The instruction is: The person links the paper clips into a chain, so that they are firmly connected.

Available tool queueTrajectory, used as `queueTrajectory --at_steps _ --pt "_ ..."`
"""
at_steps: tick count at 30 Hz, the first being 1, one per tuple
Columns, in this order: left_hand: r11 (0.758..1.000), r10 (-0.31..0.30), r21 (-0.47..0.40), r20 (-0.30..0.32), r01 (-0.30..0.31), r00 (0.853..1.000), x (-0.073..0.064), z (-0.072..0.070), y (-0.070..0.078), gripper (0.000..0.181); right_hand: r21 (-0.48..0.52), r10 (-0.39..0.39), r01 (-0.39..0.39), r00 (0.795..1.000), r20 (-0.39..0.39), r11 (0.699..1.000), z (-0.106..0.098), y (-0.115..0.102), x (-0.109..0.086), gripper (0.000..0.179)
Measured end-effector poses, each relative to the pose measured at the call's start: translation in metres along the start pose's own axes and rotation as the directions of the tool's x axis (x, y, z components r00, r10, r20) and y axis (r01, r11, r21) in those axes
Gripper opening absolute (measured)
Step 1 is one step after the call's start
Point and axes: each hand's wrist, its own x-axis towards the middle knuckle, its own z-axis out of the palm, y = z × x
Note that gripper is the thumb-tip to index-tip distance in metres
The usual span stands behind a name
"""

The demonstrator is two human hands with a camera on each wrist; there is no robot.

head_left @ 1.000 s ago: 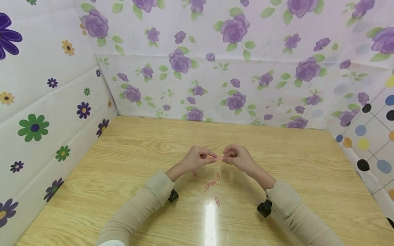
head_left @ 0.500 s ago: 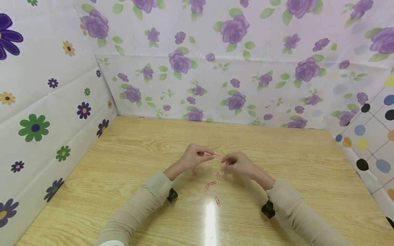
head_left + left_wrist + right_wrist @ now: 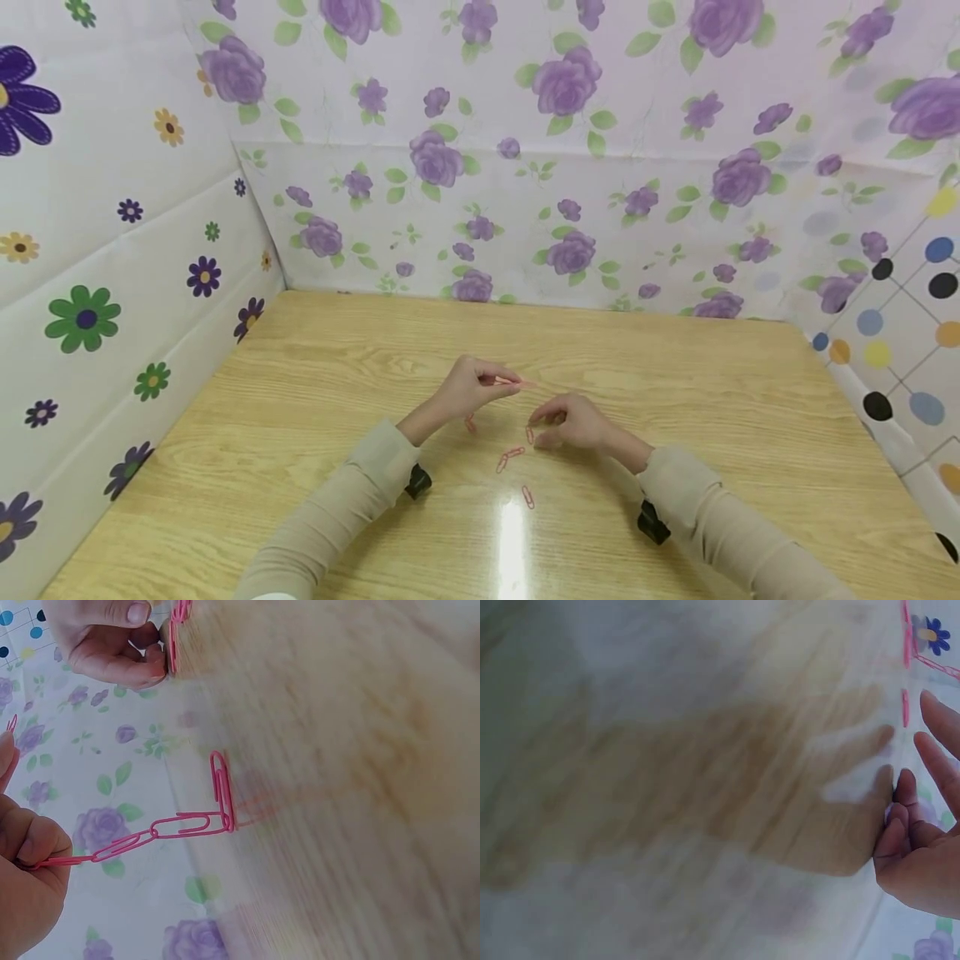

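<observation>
My left hand (image 3: 472, 390) pinches a pink paper clip (image 3: 528, 384) between thumb and fingertips, its end sticking out to the right. In the left wrist view, a chain of linked pink paper clips (image 3: 187, 823) runs out of the curled fingers of that hand and down to the table, where its end clip touches the wood. My right hand (image 3: 577, 423) is low over the table, thumb and forefinger spread apart on either side of a loose paper clip (image 3: 529, 435). In the right wrist view, a pink clip (image 3: 905, 709) lies just beyond the fingertips.
Closer to me on the wooden table (image 3: 337, 500) lie two paper clips (image 3: 515, 452) that touch or nearly touch; whether they are linked I cannot tell. Another paper clip (image 3: 528, 497) lies nearer still. Flower-printed cloth (image 3: 450, 208) walls the table's back and sides.
My right hand has let go of the clips by the left hand and moved down toward me, to a loose clip on the table. The left hand still pinches its clip.
</observation>
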Motion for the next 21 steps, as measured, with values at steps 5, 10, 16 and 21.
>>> queueTrajectory --at_steps 5,10,16,21 --pt "1.0 0.017 0.008 0.0 -0.017 1.0 0.001 -0.001 -0.001 0.015 -0.027 -0.037 0.036 0.999 -0.022 0.999 0.003 0.0 -0.001 0.024" --pt "1.0 0.007 0.019 0.002 -0.007 1.0 0.001 -0.002 -0.001 0.014 -0.039 -0.067 0.065 0.996 -0.06 0.997 0.006 -0.002 -0.002 0.023" --pt "1.0 0.014 0.01 0.002 -0.014 1.0 0.001 -0.002 -0.001 0.013 -0.069 -0.066 0.059 0.993 -0.102 0.996 0.011 -0.004 -0.002 0.022" --pt "1.0 -0.01 0.003 0.005 0.01 1.0 0.0 -0.002 -0.001 0.013 -0.104 -0.057 0.043 0.989 -0.136 0.994 0.013 -0.008 -0.001 0.022"
